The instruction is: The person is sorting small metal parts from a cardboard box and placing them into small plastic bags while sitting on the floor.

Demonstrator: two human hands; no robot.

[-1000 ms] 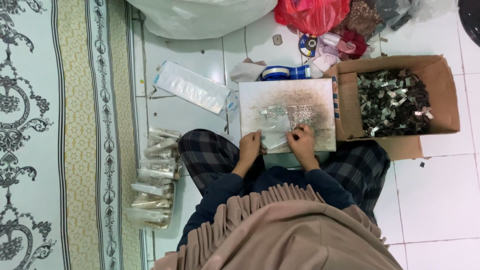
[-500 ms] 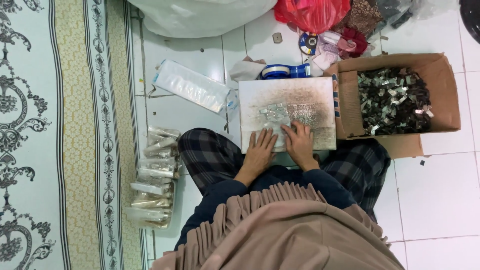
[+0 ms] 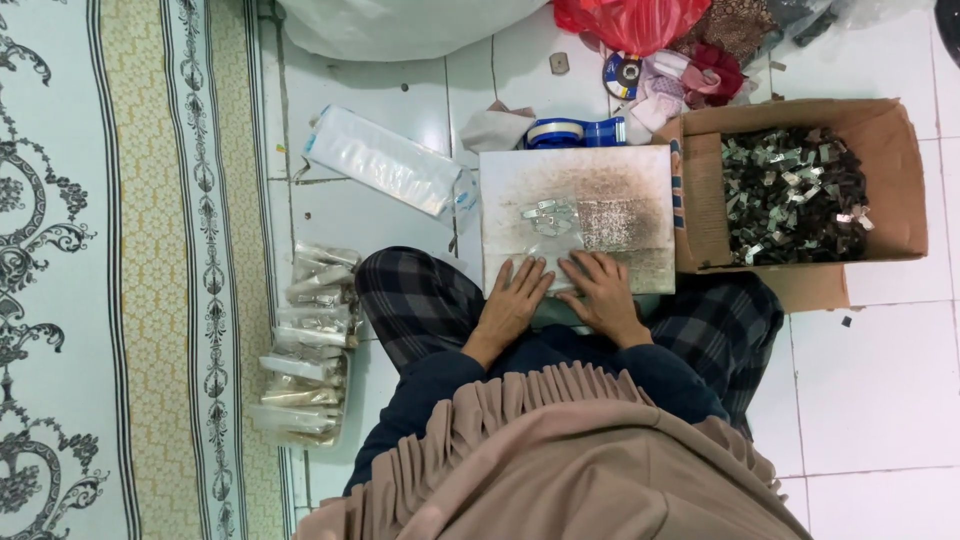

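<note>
while both hands are laid flat, a clear packet [image 3: 556,222] is seen just beyond the fingertips on the board [image 3: 640,175].
left hand [image 3: 515,300] and right hand [image 3: 603,295] are spread open, palms down, gripping nothing; packet is small, transparent, filled with silvery pieces.

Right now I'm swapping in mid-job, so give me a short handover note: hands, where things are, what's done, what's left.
Left hand and right hand: both flat on the near edge of the white board on the lap, holding nothing.
Small clear bag with a few metal bits lies mid-board.
Cardboard box of loose metal pieces sits at right.
Done: filled packets stacked at left.
Left: the box looks far from empty.
</note>
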